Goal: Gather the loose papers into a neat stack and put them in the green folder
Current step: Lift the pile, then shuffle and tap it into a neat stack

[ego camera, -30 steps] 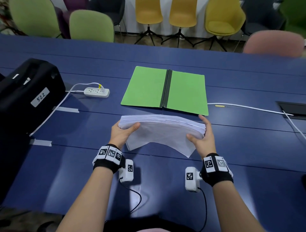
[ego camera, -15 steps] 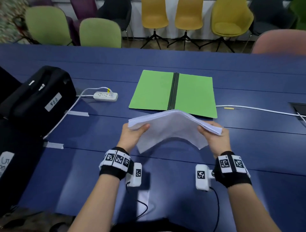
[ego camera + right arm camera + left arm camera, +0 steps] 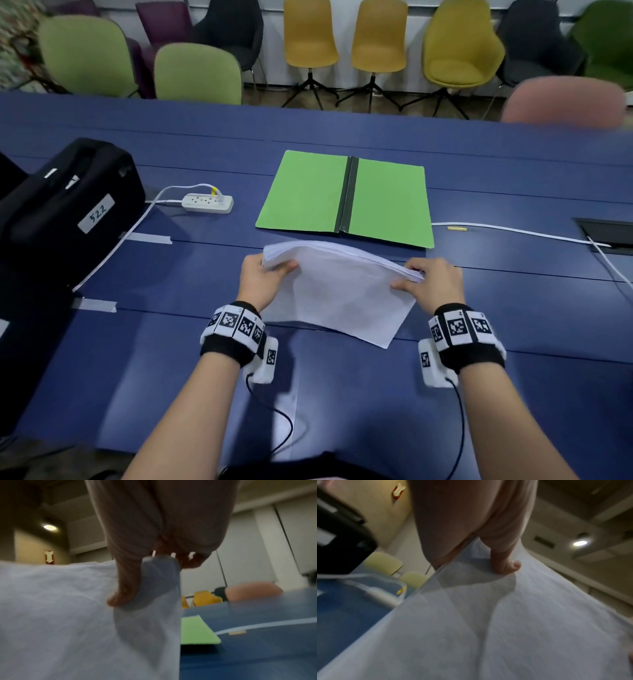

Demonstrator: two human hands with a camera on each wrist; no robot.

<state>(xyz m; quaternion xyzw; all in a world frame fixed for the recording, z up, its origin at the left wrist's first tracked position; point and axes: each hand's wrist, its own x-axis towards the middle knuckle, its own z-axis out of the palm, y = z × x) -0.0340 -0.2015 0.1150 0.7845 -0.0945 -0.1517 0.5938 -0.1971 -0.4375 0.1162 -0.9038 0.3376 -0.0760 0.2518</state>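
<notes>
Papers [image 3: 337, 291] bowed upward above the worktop [image 3: 513, 308], long axis running left to right, gripped at each end: left hand [image 3: 262, 279] and right hand [image 3: 433, 282]. Folder [image 3: 346, 198] open flat just beyond, straight ahead, roughly equally near both hands.

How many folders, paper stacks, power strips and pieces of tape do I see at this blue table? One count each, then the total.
green folder: 1
stack of papers: 1
power strip: 1
pieces of tape: 2
Total: 5
</notes>
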